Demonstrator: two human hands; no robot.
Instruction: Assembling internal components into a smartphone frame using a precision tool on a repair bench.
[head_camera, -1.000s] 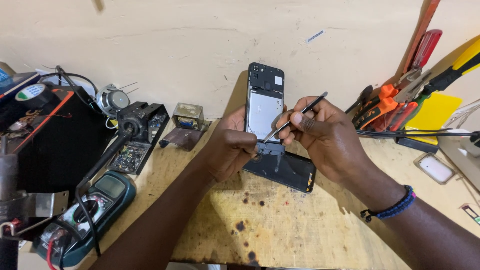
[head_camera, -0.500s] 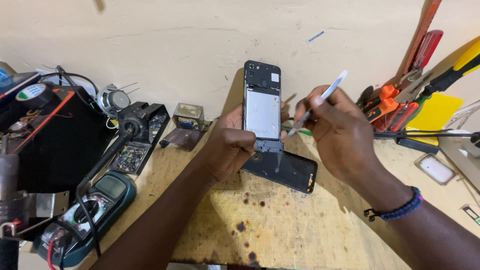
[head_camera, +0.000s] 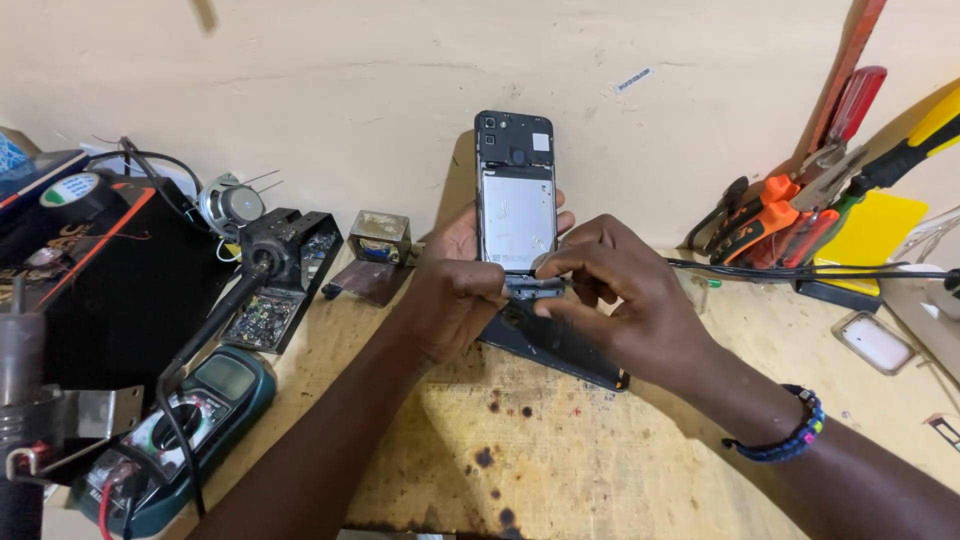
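My left hand (head_camera: 450, 295) holds an opened black phone (head_camera: 516, 200) upright by its lower half, its bare inner side with a silvery plate facing me. My right hand (head_camera: 625, 300) is closed at the phone's bottom edge, thumb and fingertips pinching the dark lower section (head_camera: 535, 287). The thin tool seen earlier is hidden. Beneath both hands a flat black phone part (head_camera: 565, 355) lies on the wooden bench (head_camera: 600, 460). A blue beaded bracelet (head_camera: 785, 435) circles my right wrist.
At the left are a green multimeter (head_camera: 195, 415), a black box (head_camera: 110, 290), a soldering stand (head_camera: 290, 250), a small speaker (head_camera: 230, 205) and a metal block (head_camera: 380, 238). Pliers and screwdrivers (head_camera: 790, 210) lean on the wall at right. A black cable (head_camera: 800, 268) and a small white-faced device (head_camera: 875, 342) lie nearby.
My right hand has dropped from beside the phone's middle to its bottom edge. The thin pale tool it held up is no longer visible. The phone stays upright in my left hand.
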